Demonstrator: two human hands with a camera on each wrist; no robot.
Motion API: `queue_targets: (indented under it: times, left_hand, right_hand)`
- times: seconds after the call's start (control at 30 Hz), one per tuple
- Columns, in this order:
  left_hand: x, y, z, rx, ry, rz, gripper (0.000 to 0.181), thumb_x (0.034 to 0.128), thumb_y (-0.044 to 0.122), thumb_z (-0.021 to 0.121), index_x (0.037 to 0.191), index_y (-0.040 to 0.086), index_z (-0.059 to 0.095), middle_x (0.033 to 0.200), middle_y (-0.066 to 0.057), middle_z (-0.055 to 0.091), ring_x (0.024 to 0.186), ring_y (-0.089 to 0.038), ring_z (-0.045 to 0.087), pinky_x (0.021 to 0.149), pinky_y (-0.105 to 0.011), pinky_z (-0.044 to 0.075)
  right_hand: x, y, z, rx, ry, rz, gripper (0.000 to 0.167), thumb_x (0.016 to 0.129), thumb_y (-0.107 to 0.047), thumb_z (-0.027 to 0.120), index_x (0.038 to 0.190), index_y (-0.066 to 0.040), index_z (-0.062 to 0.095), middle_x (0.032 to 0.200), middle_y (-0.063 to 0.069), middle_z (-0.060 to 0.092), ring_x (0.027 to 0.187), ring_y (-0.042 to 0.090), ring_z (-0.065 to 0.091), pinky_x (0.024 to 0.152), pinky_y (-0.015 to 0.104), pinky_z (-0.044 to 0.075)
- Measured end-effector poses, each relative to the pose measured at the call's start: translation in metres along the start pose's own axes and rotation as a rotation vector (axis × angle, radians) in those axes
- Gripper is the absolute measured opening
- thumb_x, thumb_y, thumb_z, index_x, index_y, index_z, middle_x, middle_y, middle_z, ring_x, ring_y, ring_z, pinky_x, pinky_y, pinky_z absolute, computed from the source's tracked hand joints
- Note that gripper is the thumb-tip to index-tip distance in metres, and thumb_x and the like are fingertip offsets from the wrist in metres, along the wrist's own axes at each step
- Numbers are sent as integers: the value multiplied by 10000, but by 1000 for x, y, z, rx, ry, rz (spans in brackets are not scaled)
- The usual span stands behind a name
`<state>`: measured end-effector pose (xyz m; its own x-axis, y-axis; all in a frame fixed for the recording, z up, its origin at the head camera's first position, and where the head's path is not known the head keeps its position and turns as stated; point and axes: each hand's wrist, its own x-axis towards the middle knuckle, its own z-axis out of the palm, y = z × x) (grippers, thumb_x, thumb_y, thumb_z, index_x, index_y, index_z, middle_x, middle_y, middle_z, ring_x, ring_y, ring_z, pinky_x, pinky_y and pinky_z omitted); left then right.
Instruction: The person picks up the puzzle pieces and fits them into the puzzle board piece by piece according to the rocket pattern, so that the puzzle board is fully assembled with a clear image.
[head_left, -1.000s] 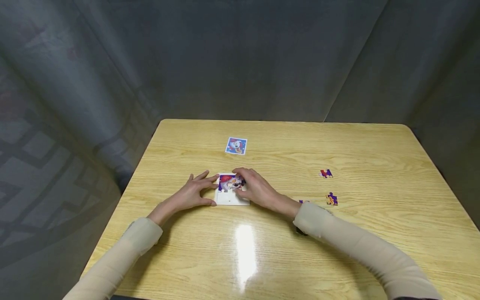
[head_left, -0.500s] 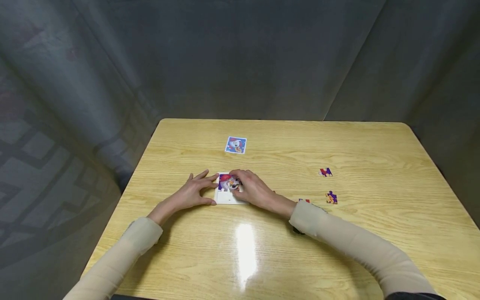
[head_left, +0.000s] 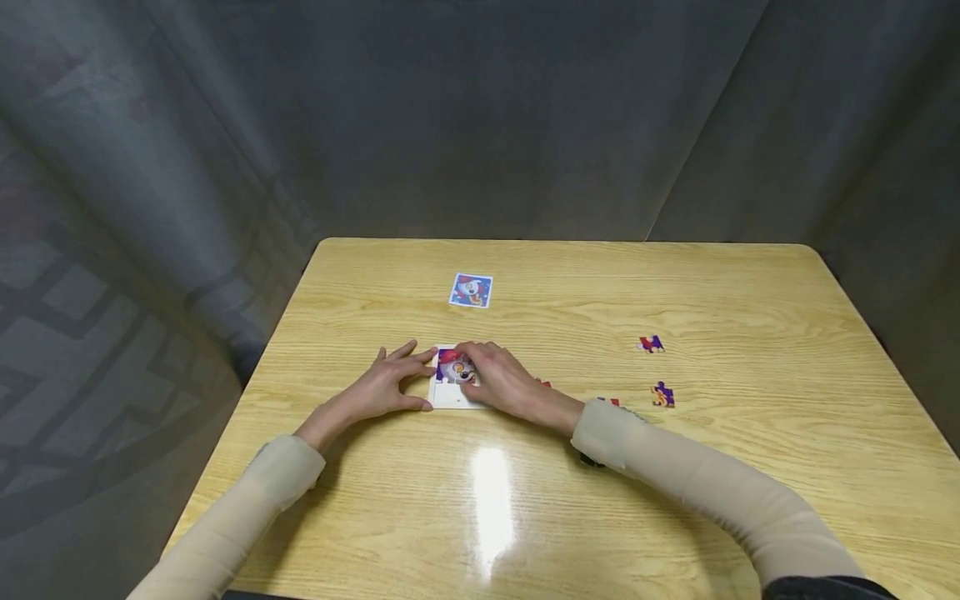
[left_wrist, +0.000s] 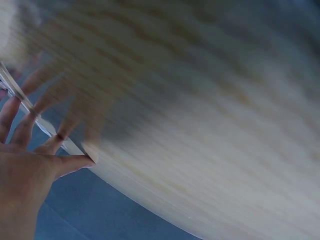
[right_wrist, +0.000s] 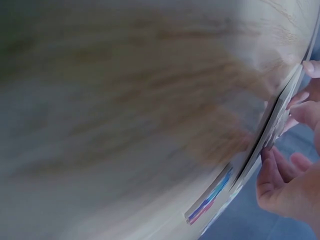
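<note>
A white puzzle board point(head_left: 448, 398) lies flat on the table in the head view, its upper part filled with red, purple and white picture pieces. Along its left edge rests my left hand point(head_left: 382, 387), fingers spread and fairly straight, thumb at the near corner. In the left wrist view that hand point(left_wrist: 25, 175) touches the board's side. My right hand point(head_left: 504, 383) pinches a puzzle piece over the board's right part and hides most of that piece. The right wrist view shows the right hand's point(right_wrist: 292, 192) curled fingers at the board's edge.
Beyond the board lies a small square picture card point(head_left: 471, 291). Loose puzzle pieces rest to the right: a red and purple one point(head_left: 651, 344), a purple and orange one point(head_left: 663, 395), and one point(head_left: 609, 402) partly behind the right sleeve. Grey curtains point(head_left: 480, 117) hang behind the wooden table.
My right hand has slid slightly left across the board, covering more of its right side. A reddish bit beside the right wrist has come into sight. The left hand has stayed put.
</note>
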<state>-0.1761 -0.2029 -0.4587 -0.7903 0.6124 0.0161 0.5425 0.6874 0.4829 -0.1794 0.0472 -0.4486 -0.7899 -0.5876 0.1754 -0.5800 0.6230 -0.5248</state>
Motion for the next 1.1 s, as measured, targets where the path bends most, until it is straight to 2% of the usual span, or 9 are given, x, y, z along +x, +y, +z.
queue_targets:
  times: [0.33,0.63,0.77,1.1]
  left_hand:
    - [1,1,-2,0,12,28,543,771,414,782,1219,131,662,1496,-54,415,1415,-404,239,989,-790,112]
    - [1,0,-1,-12,-10,-4,545,782,400,781,1237,130,652,1514,-27,384,1436,-367,201,1016,-770,86]
    - [0,0,1,-10,-2,3,541,778,406,781,1226,129,658,1507,-39,395,1428,-384,215,1003,-780,99]
    - [0,0,1,0,4,1,549,777,413,781,1229,128,657,1506,-36,395,1428,-381,217,1002,-779,112]
  right_hand:
    - [1,-2,0,-72,-12,-8,571,823,-210,742,1325,-55,520,1178,97,639,975,206,569,861,354,474]
    - [-2,-2,2,-157,-33,-80,553,871,-225,716,1345,-37,501,1182,101,650,991,223,567,856,378,465]
    - [-3,-3,1,-184,-37,-90,547,881,-232,709,1352,-41,506,1182,89,658,987,224,565,839,379,462]
    - [-4,-6,0,-167,-25,4,622,847,-286,747,1374,-66,502,1195,103,664,996,221,572,852,378,465]
